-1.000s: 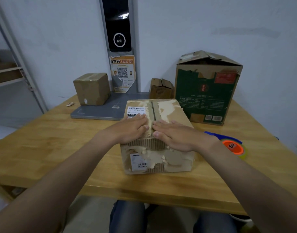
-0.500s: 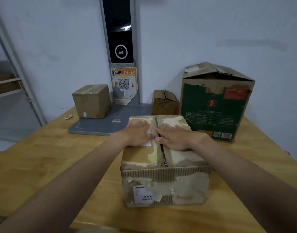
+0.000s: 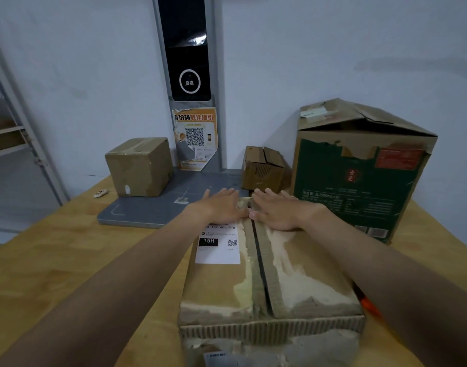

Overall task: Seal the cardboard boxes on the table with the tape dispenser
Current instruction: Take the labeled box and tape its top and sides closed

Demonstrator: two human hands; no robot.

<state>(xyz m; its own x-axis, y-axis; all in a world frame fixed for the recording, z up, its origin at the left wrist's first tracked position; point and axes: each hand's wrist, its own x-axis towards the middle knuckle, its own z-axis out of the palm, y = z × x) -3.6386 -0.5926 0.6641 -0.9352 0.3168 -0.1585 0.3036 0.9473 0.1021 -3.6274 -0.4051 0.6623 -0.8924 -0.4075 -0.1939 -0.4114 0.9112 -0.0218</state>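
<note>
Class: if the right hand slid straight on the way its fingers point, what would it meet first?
Likely the small open box, past the far edge of the worn box under the right hand; depth is unclear.

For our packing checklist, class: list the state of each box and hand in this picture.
Front box, flaps closed, seam untaped.
Left hand, flat, pressing the left flap.
Right hand, flat, pressing the right flap.
Left small box, taped shut.
Back small box, flaps ajar.
Green box, top flaps raised, unsealed.
</note>
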